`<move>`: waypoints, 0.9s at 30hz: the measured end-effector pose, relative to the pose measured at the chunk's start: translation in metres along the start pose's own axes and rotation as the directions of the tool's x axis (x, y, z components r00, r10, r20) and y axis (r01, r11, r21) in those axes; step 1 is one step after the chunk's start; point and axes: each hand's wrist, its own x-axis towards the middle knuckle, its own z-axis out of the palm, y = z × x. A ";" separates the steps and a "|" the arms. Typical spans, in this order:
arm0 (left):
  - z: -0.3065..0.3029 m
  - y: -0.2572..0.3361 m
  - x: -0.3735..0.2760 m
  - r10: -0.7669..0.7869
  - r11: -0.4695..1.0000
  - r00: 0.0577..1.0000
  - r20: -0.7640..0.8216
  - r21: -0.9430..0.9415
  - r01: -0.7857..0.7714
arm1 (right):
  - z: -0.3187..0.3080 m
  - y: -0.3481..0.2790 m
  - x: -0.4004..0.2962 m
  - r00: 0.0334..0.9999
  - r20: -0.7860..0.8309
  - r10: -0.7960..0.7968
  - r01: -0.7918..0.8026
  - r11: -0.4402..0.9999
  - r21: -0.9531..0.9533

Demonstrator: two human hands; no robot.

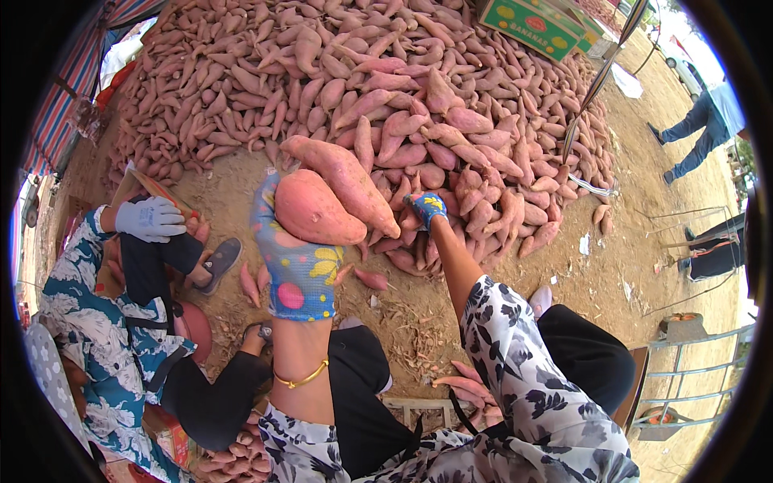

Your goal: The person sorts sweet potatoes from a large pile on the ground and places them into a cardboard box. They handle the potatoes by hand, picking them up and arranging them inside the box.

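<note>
My left hand (299,259), in a blue patterned work glove, holds two large sweet potatoes up near the camera. The rounder sweet potato (314,208) lies nearest the palm, and the longer sweet potato (344,181) is beside it, slanting down to the right. My right hand (427,208), in a matching glove, reaches to the near edge of a big heap of sweet potatoes (459,121). Its fingers are partly hidden at the heap, so its grip cannot be made out. A few loose sweet potatoes (371,279) lie on the soil in front of me.
A co-worker (102,338) sits close on the left beside a cardboard box (136,181). A green banana box (531,27) rests on the heap's far right. Striped strapping (595,90) hangs at the right. More sweet potatoes (468,386) lie by my legs, and a metal-framed cart (688,374) stands right.
</note>
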 end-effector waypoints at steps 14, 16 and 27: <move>0.001 0.008 -0.011 -0.016 0.996 0.999 0.044 -0.085 0.020 | 0.003 0.017 -0.039 0.938 -0.292 -0.187 0.200 0.980 0.012; -0.012 0.014 -0.013 0.004 0.997 1.000 0.021 -0.078 -0.002 | 0.000 0.002 -0.072 0.987 -0.085 -0.134 0.159 0.835 0.527; -0.034 0.037 -0.078 0.005 0.975 0.998 0.066 -0.223 0.010 | -0.072 -0.020 -0.215 0.896 0.219 -0.387 -0.351 -0.314 0.882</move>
